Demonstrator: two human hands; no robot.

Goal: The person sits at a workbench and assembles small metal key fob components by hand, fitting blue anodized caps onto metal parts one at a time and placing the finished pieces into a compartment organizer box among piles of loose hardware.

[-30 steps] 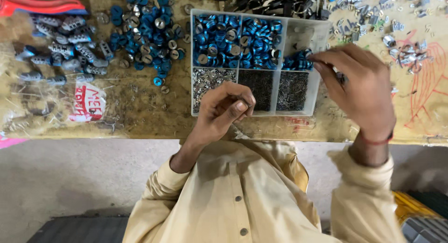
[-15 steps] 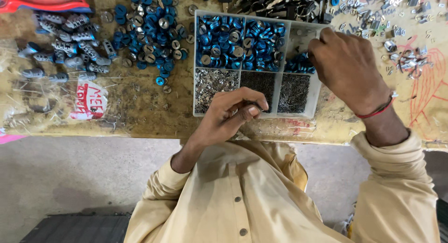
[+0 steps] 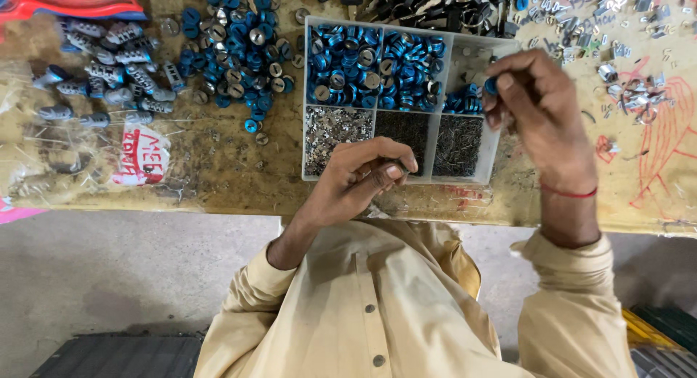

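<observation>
Two hands at work over a divided parts tray on a worn counter.

The right hand hovers above the clear plastic tray, its fingers pinched together on a small blue ring, held just over the compartment with a few more blue rings. The left hand sits at the tray's near edge, fingers curled together around something small and dark; I cannot tell what it is. The tray's far compartments are full of blue rings; the near ones hold silvery bits and dark thin pins. A loose heap of blue and silver caps lies on the counter to the left.
</observation>
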